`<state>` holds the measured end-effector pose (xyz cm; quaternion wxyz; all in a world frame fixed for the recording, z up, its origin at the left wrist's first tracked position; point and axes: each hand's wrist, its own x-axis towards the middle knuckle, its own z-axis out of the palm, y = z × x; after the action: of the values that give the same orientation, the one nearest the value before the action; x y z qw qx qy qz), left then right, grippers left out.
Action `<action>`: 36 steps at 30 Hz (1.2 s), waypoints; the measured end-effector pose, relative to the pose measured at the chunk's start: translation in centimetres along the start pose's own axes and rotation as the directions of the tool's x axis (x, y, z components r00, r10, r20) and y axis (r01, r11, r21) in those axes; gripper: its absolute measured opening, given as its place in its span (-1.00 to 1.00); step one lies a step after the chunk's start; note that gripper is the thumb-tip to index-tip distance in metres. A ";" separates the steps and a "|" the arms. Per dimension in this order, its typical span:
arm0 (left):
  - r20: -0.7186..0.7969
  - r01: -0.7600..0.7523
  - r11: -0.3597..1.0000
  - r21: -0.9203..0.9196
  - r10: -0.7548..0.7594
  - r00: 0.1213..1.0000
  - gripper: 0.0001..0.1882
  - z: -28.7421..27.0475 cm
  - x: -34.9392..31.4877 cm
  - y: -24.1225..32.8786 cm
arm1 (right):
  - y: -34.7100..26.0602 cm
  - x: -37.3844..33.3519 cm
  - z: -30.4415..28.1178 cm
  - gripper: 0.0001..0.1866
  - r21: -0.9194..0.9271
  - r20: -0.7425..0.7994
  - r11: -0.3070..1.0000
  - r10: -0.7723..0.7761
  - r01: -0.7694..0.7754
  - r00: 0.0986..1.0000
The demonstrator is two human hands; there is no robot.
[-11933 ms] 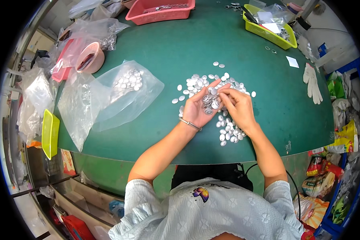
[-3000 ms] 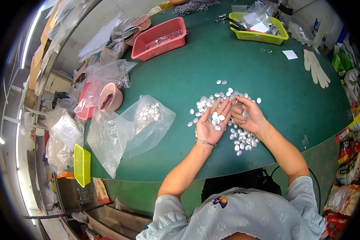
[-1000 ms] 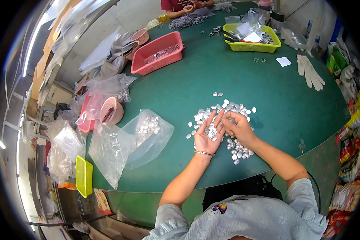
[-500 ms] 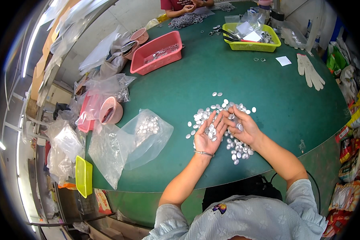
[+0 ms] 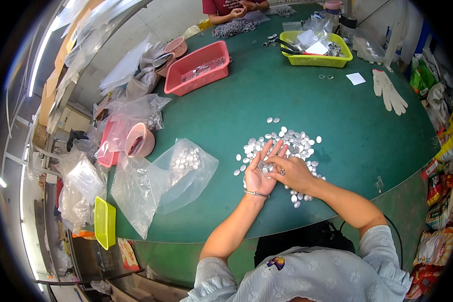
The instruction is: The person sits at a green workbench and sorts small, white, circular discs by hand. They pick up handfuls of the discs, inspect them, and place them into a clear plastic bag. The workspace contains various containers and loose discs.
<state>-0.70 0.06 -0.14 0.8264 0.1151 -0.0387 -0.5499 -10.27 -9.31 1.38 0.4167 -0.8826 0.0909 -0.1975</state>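
Both your hands meet over the pile of small silver discs [image 5: 287, 146] on the green table [image 5: 337, 116]. Your left hand [image 5: 260, 171] lies palm up, fingers spread, cradling a few discs. Your right hand [image 5: 293, 172] curls over them, fingertips pinching at the discs in that palm. Just left lies a clear plastic bag [image 5: 171, 176] with more discs inside.

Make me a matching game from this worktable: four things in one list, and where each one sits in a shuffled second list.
Things:
1. red tray
2. white gloves
3. clear bag
4. silver discs

Places:
A. far right of the table
B. under the hands
C. left of the left hand
D. far left, beyond the bags

Pairs: 1-D, 2-A, 3-C, 4-B
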 end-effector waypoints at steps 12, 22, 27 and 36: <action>-0.031 0.020 0.998 0.063 -0.018 0.999 -0.49 0.2 0.0 -0.3 | 0.1 0.2 -0.2 -0.86 -0.008 -0.122 1.000 -0.018 0.017 0.992; -0.037 0.037 0.996 0.075 -0.035 0.999 -0.47 0.1 0.0 -0.4 | 0.0 0.2 -0.2 -0.85 -0.001 -0.104 1.000 -0.005 0.005 0.995; -0.038 0.054 0.995 0.079 -0.051 0.998 -0.47 0.5 0.0 -0.5 | 0.3 0.1 0.1 -0.84 -0.044 -0.121 0.999 -0.016 0.011 0.993; -0.086 0.043 0.996 0.074 -0.036 0.996 -0.48 -0.1 -0.1 -0.4 | -0.2 1.3 -1.9 -0.82 0.721 0.136 0.600 0.366 -0.345 0.921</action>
<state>-1.10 0.05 -0.29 0.8113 0.1699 -0.0223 -0.5590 -9.90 -10.98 2.98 0.7642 -0.6020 0.1831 -0.1415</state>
